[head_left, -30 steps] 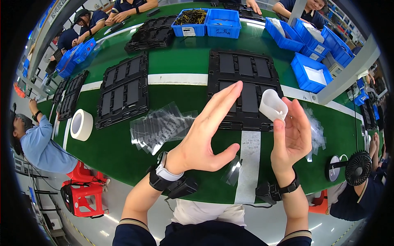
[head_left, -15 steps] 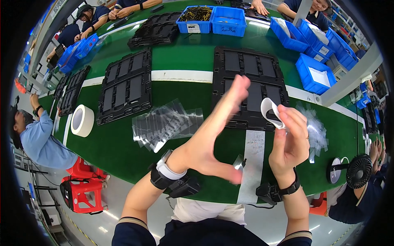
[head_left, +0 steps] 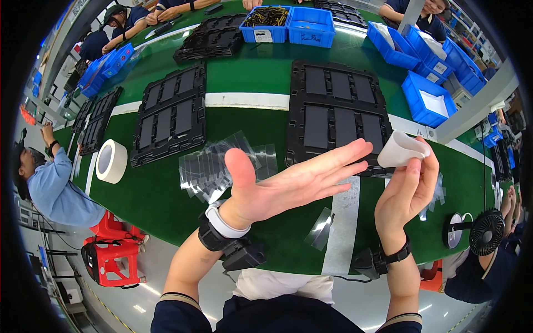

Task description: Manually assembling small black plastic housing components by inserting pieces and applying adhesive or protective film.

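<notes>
My right hand (head_left: 405,194) pinches a white, soft-looking band (head_left: 397,151) curled into a loop, near the right edge of a black tray (head_left: 316,119). What kind of thing the band is, I cannot make out. Beside it my left hand (head_left: 294,183) is stretched flat, palm showing, thumb up and fingertips pointing toward the band without touching it. The tray carries several flat dark grey rectangular pieces. Under and behind my left hand lies a fan of clear film strips (head_left: 208,172). One loose clear film piece (head_left: 320,228) rests nearer my body.
A roll of cream tape (head_left: 111,161) stands left, near a second black tray (head_left: 172,114). Blue bins (head_left: 311,38) line the back and right. A small black fan (head_left: 487,232) sits at the right edge. A grey post (head_left: 472,105) rises at right. Other people work around the table.
My left hand has swung lower and turned its palm into view, fingers now pointing right. My right hand has moved slightly right with the white band, which is tilted differently.
</notes>
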`<state>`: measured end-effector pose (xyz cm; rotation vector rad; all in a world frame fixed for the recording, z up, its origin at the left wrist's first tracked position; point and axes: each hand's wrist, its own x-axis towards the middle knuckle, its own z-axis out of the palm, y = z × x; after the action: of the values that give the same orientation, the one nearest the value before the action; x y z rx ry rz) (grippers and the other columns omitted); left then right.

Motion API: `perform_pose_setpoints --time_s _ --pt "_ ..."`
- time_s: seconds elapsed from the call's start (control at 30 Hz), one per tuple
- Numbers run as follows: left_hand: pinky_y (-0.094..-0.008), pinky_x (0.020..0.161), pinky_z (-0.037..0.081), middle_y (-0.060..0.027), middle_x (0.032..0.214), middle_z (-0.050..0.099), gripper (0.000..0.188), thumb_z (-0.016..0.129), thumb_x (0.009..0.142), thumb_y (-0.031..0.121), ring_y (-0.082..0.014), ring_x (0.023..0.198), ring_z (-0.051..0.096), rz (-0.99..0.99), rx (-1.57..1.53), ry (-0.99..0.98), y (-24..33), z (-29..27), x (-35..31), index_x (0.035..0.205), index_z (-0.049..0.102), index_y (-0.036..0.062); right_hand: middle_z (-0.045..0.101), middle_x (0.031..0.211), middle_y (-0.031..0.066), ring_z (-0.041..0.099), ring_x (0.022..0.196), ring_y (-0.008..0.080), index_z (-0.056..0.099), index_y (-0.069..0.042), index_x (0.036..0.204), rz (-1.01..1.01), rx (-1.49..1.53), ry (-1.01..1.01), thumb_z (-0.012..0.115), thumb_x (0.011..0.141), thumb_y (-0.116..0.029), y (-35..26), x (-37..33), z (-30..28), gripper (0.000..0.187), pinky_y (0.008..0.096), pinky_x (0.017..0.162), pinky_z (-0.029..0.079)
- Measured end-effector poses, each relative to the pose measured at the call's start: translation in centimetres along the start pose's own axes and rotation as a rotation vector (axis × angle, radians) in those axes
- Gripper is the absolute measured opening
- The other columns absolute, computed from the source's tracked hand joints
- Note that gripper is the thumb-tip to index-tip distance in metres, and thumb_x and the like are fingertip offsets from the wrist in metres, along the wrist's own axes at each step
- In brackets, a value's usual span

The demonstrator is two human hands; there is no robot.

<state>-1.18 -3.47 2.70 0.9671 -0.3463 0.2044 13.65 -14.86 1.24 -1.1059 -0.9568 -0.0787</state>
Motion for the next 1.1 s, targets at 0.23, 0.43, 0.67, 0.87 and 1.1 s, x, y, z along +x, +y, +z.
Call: perform_pose_setpoints --time_s 0.23,0.43,0.67,0.87,1.1 --pt "-0.04 0.109 0.005 -0.0114 0.147 0.002 0.132 0.006 0.048 0.094 -0.025 0.135 0.005 -0.085 0.04 -0.03 0.1 0.2 0.1 0.139 0.001 -0.0007 0.06 0.103 0.0052 0.057 0.095 0.0219 0.064 -0.014 0.092 -0.59 -0.47 -0.373 0.063 0.07 -0.007 -1.8 -0.3 0.9 0.023 0.0433 0.092 0.039" --pt "-0.0394 0.109 0.004 -0.0122 0.146 0.003 0.126 0.002 0.053 0.091 -0.0238 0.135 0.006 -0.08 -0.03 -0.03 -0.7 0.0 -0.7 0.139 -0.002 -0.0013 0.063 0.1 -0.0011 0.057 0.093 0.0174 0.068 -0.016 0.088 -0.571 -0.59 -0.487 0.063 0.062 -0.006 -1.3 -0.5 2.0 0.028 0.0437 0.096 0.034" --pt "-0.0404 0.109 0.005 -0.0135 0.146 0.006 0.124 0.0 0.056 0.089 -0.0254 0.135 0.008 -0.128 -0.061 -0.041 -0.7 -0.3 -0.4 0.138 0.004 -0.0041 0.065 0.092 0.007 0.061 0.086 0.0208 0.064 -0.005 0.091 -0.238 -0.175 -0.406 0.058 0.072 0.0 -0.6 0.6 0.7 0.021 0.0443 0.094 0.035" --pt "-0.0433 0.107 0.009 -0.0171 0.145 0.009 0.135 0.003 0.045 0.095 -0.0319 0.134 0.013 -0.236 0.195 0.118 -0.9 -0.3 0.2 0.139 0.006 -0.0017 0.06 0.102 0.0097 0.055 0.091 0.0118 0.053 0.005 0.11 0.184 0.14 0.061 0.047 0.091 -0.009 0.5 0.7 0.5 0.025 0.0249 0.081 0.043" --pt "-0.0418 0.108 0.011 -0.0123 0.145 0.012 0.114 -0.002 0.062 0.085 -0.0253 0.134 0.016 -0.148 0.026 0.105 -1.3 -0.9 -0.1 0.14 0.008 0.0034 0.062 0.101 0.0021 0.058 0.098 0.0204 0.065 -0.014 0.094 -0.611 -0.498 -0.593 0.065 0.069 -0.007 -0.9 -0.3 1.7 0.026 0.0466 0.095 0.035"
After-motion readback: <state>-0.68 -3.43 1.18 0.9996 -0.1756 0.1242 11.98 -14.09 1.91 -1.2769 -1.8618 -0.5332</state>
